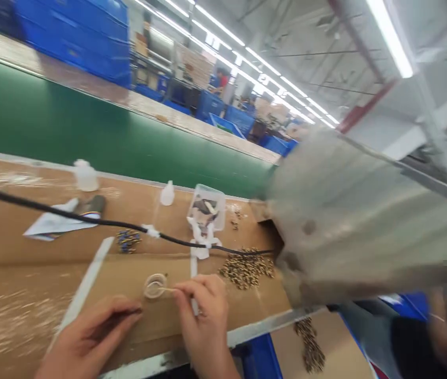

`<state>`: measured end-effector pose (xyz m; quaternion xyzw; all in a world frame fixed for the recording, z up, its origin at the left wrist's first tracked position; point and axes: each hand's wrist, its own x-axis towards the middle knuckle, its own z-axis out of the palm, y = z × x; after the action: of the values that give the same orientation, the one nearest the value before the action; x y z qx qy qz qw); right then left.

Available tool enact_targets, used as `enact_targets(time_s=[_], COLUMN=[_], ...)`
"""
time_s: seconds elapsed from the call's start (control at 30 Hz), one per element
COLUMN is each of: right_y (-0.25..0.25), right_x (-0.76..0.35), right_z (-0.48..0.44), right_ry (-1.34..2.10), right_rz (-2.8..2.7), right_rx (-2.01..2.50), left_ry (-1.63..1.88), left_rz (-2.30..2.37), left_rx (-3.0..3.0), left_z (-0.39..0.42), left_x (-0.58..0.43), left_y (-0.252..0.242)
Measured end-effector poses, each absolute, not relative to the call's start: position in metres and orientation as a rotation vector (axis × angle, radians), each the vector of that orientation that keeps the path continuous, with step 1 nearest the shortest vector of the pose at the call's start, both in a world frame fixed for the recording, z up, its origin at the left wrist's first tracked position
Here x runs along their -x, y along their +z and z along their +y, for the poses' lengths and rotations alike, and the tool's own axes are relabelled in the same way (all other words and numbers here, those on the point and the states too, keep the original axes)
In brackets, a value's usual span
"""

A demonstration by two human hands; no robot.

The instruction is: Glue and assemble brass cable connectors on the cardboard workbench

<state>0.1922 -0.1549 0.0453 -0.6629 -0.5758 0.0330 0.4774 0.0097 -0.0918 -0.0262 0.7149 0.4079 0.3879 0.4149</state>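
Observation:
My left hand (97,334) rests on the cardboard-covered bench (18,295), fingers pinched on a thin dark piece I cannot make out. My right hand (203,310) is beside it, thumb and forefinger pinched on a thin pale stick whose tip reaches into a small clear round cap (155,286). A pile of small brown-and-gold parts (247,269) lies just right of my right hand. The picture is smeared by motion.
A black cable (69,217) crosses the bench. Behind it are a clear plastic box (207,206), two small white bottles (86,175), a blue-and-gold part cluster (128,240) and white paper (51,225). A grey metal housing (365,221) looms right. A green conveyor belt (69,126) runs behind. Another person's arm (436,331) is bottom right.

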Motion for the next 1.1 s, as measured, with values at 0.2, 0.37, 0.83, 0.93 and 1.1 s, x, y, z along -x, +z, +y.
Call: enact_targets(time_s=[0.2, 0.37, 0.83, 0.93, 1.1], right_y=[0.040, 0.035, 0.044, 0.047, 0.048], right_x=[-0.196, -0.192, -0.189, -0.183, -0.179], right_z=[-0.145, -0.144, -0.164, -0.166, -0.165], right_ry=[0.087, 0.087, 0.244, 0.235, 0.194], right_rz=[-1.550, -1.592, -1.432, -1.455, -1.494], right_rx=[1.623, 1.661, 1.532, 1.500, 1.493], left_ry=[0.908, 0.952, 0.974, 0.943, 0.965], left_rz=[0.951, 0.947, 0.982, 0.995, 0.975], left_rx=[-1.696, -1.637, -1.623, -1.617, -1.636], left_z=[-0.093, -0.095, -0.096, -0.096, -0.096], left_x=[-0.010, -0.014, -0.016, -0.016, -0.015], left_y=[-0.017, -0.013, -0.003, 0.000, -0.002])
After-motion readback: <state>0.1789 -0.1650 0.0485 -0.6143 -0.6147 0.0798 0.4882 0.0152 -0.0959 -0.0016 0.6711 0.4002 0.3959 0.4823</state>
